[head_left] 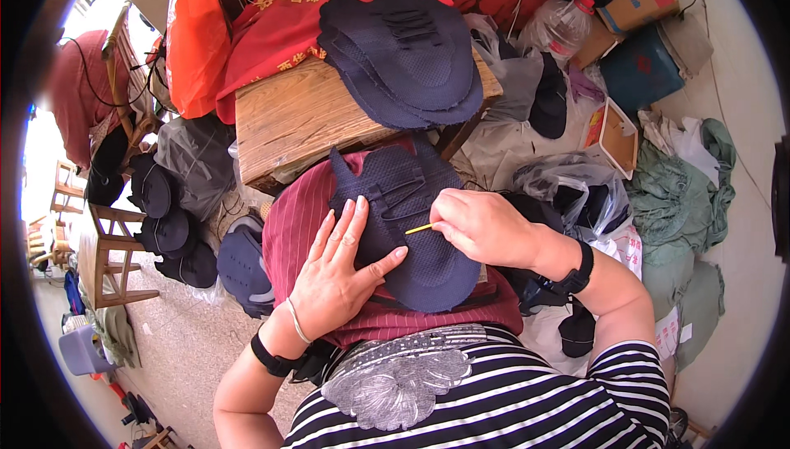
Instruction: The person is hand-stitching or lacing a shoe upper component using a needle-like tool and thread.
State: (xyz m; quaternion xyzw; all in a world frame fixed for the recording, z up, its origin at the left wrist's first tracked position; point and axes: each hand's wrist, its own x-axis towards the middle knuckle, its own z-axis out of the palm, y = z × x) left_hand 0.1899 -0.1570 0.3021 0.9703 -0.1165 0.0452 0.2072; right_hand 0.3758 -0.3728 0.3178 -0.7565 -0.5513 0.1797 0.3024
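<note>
A dark navy knit shoe upper (436, 280) lies flat across my lap, on a maroon pinstriped cloth (290, 223). Lace-like loops cross its middle. My left hand (333, 272) rests on its left side with fingers stretched out, thumb pointing toward the centre. Over the right side, my right hand (485, 223) pinches a thin yellow stick-like tool (418, 229). The tool's tip points left, close to the loops; whether it passes under one I cannot tell. Beyond my lap, several similar uppers (411, 58) are stacked on a small wooden table (284, 124).
A red cloth (271, 46) and an orange-red bag (197, 46) are at the back left. Dark shoe pieces (169, 227) lie left on the floor, near a wooden stool (111, 251). Plastic bags (576, 190), a shallow box (613, 138) and green fabric (679, 194) crowd the right.
</note>
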